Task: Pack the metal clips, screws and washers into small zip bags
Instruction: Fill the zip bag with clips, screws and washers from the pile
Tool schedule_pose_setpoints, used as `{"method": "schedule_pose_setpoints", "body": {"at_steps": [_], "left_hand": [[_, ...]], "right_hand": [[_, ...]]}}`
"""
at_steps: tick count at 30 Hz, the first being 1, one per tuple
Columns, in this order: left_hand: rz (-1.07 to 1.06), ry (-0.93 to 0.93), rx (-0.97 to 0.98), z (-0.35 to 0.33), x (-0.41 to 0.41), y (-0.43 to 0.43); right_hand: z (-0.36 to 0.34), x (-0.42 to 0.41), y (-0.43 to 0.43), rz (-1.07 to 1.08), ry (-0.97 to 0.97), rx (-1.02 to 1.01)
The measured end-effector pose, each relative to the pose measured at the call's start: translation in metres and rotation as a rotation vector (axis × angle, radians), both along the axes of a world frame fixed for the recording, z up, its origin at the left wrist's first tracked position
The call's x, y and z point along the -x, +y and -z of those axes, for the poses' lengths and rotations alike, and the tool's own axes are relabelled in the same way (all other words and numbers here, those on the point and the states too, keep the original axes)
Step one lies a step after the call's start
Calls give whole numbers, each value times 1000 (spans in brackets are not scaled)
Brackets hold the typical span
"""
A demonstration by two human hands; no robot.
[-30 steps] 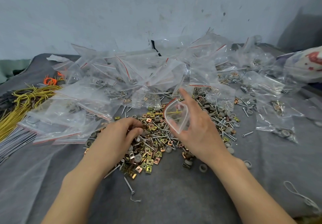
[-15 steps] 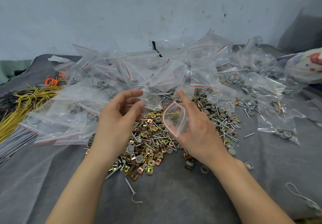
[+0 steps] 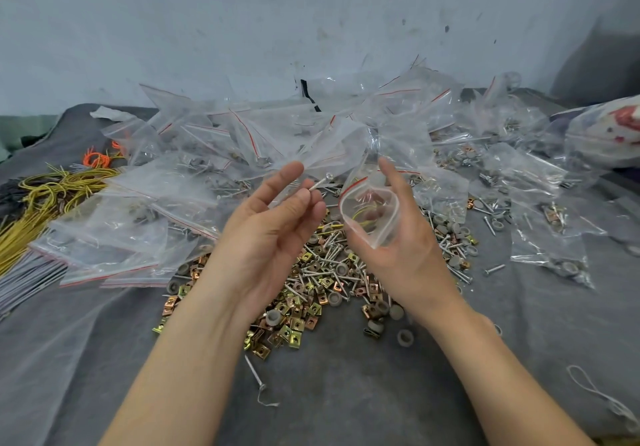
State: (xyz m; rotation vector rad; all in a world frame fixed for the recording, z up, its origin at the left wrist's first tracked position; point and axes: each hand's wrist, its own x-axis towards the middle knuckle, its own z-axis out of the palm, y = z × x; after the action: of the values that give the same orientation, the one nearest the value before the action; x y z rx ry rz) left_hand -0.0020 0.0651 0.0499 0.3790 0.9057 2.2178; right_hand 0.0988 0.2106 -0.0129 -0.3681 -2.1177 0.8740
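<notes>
Head camera view, looking down at two bare forearms reaching over a table covered in grey cloth. The left hand is raised, palm turned up, with one silver screw pinched between the thumb and the fingertips; the screw's head points up and to the right, clear of the hand. The other left fingers are loosely curled and slightly spread.

The right hand holds one small clear zip bag with a red strip along its mouth. The thumb sits behind the bag and the fingers cradle it from below, keeping the mouth bowed open toward the left hand. A bit of yellow wire shows inside. The screw's head is just beside the bag's mouth, not yet inside it.

Below and between the hands lies one loose pile of parts: brass-coloured square clips, silver screws and grey round washers, all too many to count. One separate screw lies alone on the cloth nearer the person.

Behind the hands, a heap of filled zip bags stretches across the table, too many and too overlapped to count. At far left lies a bundle of yellow wires, with grey ones below it.
</notes>
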Motion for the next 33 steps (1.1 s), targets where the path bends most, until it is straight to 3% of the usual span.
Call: {"method": "schedule_pose_setpoints", "body": {"at_steps": [3,6,11,14,18,24,27,33], "left_hand": [[3,-22,-1,-1,-1,1],[-32,126,42,-5,-3,2],[-179,853,360,-22,-13,7],[-211,1093,433,-24,-23,14],[-197,1173,470,-20,-29,19],[-337,1101,531,-17,-3,10],[-212,1109,712,-3,8,5],[108,1475,1146,29,8,0]], "right_hand": [[0,0,1,4,21,3],[0,-1,2,-7,8,3],[-3,-3,0,-36,13,27],[-6,-4,-1,-37,30,39],[-5,-2,2,-33,64,64],[-7,-1,9,-84,170,218],[-12,-3,15,-107,249,308],[-28,-8,19,-129,380,541]]}}
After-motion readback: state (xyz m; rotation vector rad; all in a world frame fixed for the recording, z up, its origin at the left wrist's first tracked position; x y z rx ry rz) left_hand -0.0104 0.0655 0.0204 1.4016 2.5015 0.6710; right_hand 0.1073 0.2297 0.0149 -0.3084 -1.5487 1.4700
